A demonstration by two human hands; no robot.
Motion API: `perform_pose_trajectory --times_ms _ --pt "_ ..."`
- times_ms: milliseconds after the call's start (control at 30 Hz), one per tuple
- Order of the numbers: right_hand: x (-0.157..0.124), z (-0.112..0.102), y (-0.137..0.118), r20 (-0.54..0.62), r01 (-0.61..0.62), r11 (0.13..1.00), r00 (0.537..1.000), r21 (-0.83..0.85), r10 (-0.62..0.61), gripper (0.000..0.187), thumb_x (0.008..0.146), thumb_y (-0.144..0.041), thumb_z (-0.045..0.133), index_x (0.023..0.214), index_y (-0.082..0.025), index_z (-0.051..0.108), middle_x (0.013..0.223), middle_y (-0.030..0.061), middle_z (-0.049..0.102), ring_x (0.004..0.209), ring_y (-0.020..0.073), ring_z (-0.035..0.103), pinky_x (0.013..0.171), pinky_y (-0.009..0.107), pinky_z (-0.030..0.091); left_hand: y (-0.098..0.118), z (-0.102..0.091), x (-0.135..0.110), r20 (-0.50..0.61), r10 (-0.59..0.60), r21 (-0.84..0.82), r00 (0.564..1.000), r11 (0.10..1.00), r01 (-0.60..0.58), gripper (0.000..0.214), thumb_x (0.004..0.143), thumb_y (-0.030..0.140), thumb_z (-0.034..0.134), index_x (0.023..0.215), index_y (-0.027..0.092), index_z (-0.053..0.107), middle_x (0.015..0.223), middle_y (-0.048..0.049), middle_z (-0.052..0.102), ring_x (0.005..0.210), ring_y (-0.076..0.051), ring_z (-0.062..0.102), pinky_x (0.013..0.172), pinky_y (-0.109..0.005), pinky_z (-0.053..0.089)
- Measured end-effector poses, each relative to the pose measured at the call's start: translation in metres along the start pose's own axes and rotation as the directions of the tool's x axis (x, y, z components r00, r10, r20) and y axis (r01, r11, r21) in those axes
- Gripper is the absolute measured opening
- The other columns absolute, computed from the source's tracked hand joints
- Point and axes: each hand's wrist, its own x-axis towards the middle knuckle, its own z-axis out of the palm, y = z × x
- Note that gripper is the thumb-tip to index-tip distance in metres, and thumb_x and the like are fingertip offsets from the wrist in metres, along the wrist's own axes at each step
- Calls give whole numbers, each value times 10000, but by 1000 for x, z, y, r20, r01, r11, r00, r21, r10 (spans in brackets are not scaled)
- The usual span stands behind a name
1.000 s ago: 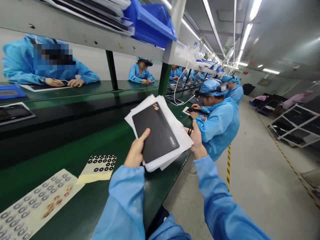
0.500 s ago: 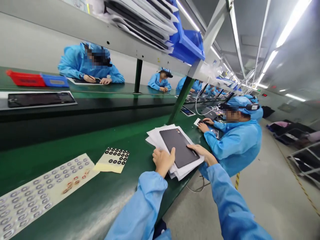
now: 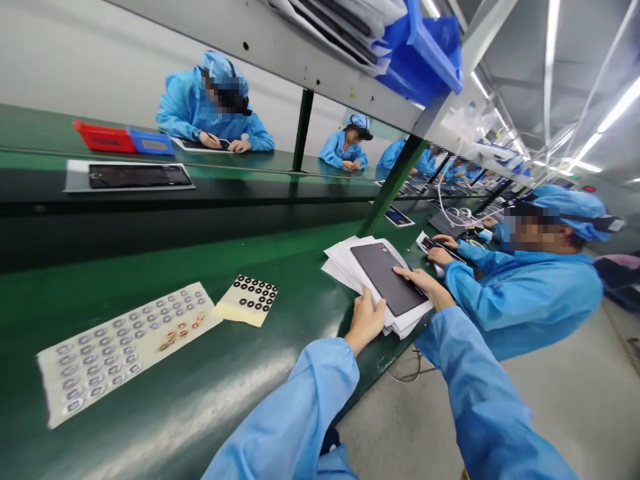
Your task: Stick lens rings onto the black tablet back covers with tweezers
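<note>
A dark grey tablet (image 3: 383, 273) lies back up, with small camera rings near its far corner. Beneath it is an uneven stack of white sheets (image 3: 343, 259). My left hand (image 3: 367, 321) is at the near left edge of the stack, thumb over the sheets and fingers at their side, partly hidden. My right hand (image 3: 425, 285) grips the tablet's right edge, its fingers reaching over the back; the thumb is hidden. To the left, a small card of black rings (image 3: 253, 300) touches a long sheet of clear ring-shaped stickers (image 3: 130, 333) with several reddish ones.
A raised ledge behind the green bench (image 3: 200, 427) bears a dark-screened device (image 3: 140, 175). Red (image 3: 105, 137) and blue (image 3: 150, 142) trays stand beyond. A green post (image 3: 393, 187) rises behind the stack. A co-worker (image 3: 520, 293) sits close on the right.
The view has swung left, so everything sits further right. My left thumb has come off the tablet's edge onto the sheets. My right hand stays at the tablet's right edge.
</note>
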Motion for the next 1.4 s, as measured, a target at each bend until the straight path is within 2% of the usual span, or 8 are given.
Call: perform_pose_trajectory --times_ms 167,300,433,633,800,1000,1200,1400 --pt "-8 -10 17 -227 146 984 960 -104 -166 463 737 -585 806 813 -139 706 840 119 738 784 249 665 667 317 503 2 -99 -22 -121 277 419 953 885 -204 310 852 286 700 1143 180 691 1471 -195 561 1504 -402 348 1285 -489 156" --pt "-61 7 51 -550 466 816 604 -343 -576 349 902 -486 669 974 -157 760 941 112 756 839 241 677 771 344 515 -16 -179 -40 -222 465 803 857 585 -110 596 964 357 524 1416 -30 524 1638 -320 297 1579 -464 83 1261 -640 43" --pt "-121 34 67 -373 656 651 535 -382 -758 176 914 -362 709 982 -208 760 951 84 761 763 202 688 697 321 547 -34 -204 -9 -155 626 985 764 153 75 661 1008 449 443 1431 -53 521 1531 -363 439 1494 -484 332 1218 -667 184" --pt "-148 43 85 -139 661 465 484 -589 -864 301 904 -338 751 1178 -218 725 1102 86 742 760 150 707 676 260 526 -21 -171 34 -259 699 958 666 274 85 698 998 412 447 1458 -111 419 1576 -436 279 1530 -559 141 1151 -780 155" --pt "-142 59 86 -239 629 484 436 -609 -868 132 943 -310 715 1032 -219 753 1022 70 757 609 89 634 609 237 461 -7 -107 2 -67 488 618 870 705 -348 514 959 354 540 1412 113 561 1612 -239 387 1561 -427 179 1242 -664 122" --pt "-136 59 59 -304 703 569 481 -427 -822 96 985 -248 623 931 -217 696 922 60 722 821 164 688 727 276 534 -15 -38 -8 108 134 224 985 962 -155 319 924 481 612 928 180 717 877 -117 767 762 -239 734 810 -423 614" --pt "-136 41 33 -298 724 584 503 -368 -811 91 998 -242 609 922 -220 655 891 47 698 809 170 661 735 298 523 11 -2 27 181 -22 -148 983 988 49 665 1016 684 324 1113 114 653 1000 -185 766 855 -225 764 787 -372 630" --pt "-148 76 16 -232 791 516 462 -328 -856 102 992 -269 633 933 -224 704 891 49 720 796 167 680 702 279 535 27 12 49 51 4 -202 999 979 7 369 986 402 646 1259 154 629 1218 -103 673 1010 -225 688 855 -434 606"
